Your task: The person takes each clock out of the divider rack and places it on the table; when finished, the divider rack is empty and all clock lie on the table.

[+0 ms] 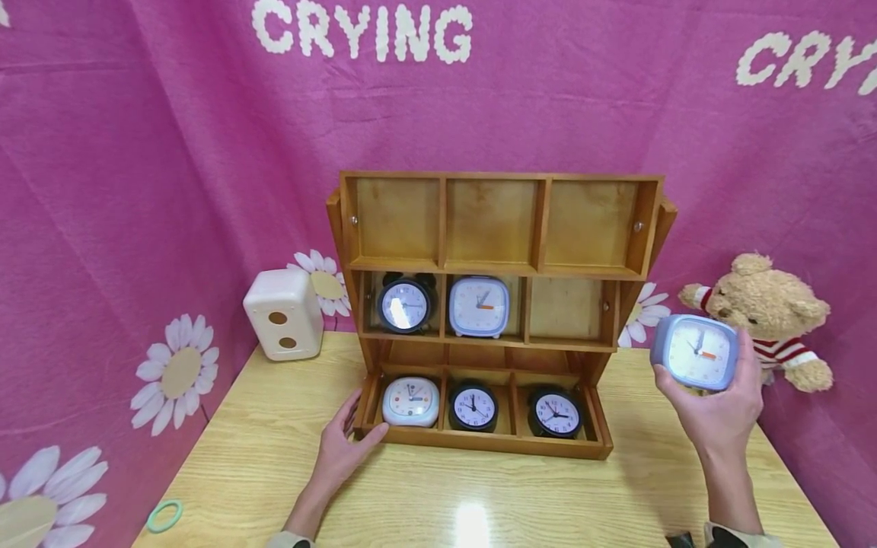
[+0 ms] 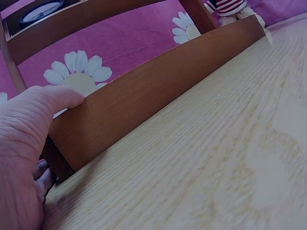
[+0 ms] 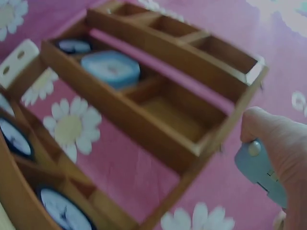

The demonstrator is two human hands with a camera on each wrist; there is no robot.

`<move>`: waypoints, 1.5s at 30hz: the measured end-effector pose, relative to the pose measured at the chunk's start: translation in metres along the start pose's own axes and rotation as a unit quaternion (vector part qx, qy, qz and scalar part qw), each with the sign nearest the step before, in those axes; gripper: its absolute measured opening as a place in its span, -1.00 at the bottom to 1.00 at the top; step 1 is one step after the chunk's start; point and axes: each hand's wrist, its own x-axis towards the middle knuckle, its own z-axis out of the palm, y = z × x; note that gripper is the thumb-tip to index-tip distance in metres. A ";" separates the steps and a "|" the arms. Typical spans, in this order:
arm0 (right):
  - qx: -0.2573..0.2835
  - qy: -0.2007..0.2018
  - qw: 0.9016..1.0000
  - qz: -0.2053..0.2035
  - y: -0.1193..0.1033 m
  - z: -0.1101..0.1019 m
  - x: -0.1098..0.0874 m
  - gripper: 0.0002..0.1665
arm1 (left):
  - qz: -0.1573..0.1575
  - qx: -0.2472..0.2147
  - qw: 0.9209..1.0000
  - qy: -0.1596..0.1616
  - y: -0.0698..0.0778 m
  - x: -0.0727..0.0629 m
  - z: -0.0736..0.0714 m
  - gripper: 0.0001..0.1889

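My right hand (image 1: 722,411) grips a blue alarm clock (image 1: 699,352) by its sides, raised to the right of a three-tier wooden shelf (image 1: 479,440). Its white face points toward the head camera; the right wrist view shows its blue back (image 3: 261,167). With the thumb over the front board (image 2: 158,81) and fingers along the outer side, my left hand (image 1: 340,450) holds the shelf's lower left corner. The bottom tier carries a pale blue clock (image 1: 411,402) and two black round clocks (image 1: 473,407). In the middle tier stand a black twin-bell clock (image 1: 404,304) and a lavender-blue square clock (image 1: 479,306).
A white box with two brown holes (image 1: 284,316) stands back left. The teddy bear (image 1: 767,304) in a striped top sits behind my right hand. A green ring (image 1: 164,516) lies at the table's left front. Pink cloth (image 1: 507,99) hangs behind the shelf.
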 end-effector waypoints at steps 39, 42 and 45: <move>-0.105 -0.235 0.950 0.175 0.146 0.045 -0.033 0.26 | 0.010 -0.002 1.000 -0.004 0.002 -0.002 0.001 -0.12; -0.105 -0.237 0.952 0.164 0.148 0.049 -0.030 0.22 | 0.008 0.007 1.000 -0.002 0.002 -0.002 0.000 -0.11; -0.103 -0.240 0.954 0.146 0.150 0.053 -0.027 0.17 | 0.005 0.013 1.000 0.000 0.001 -0.002 0.000 -0.10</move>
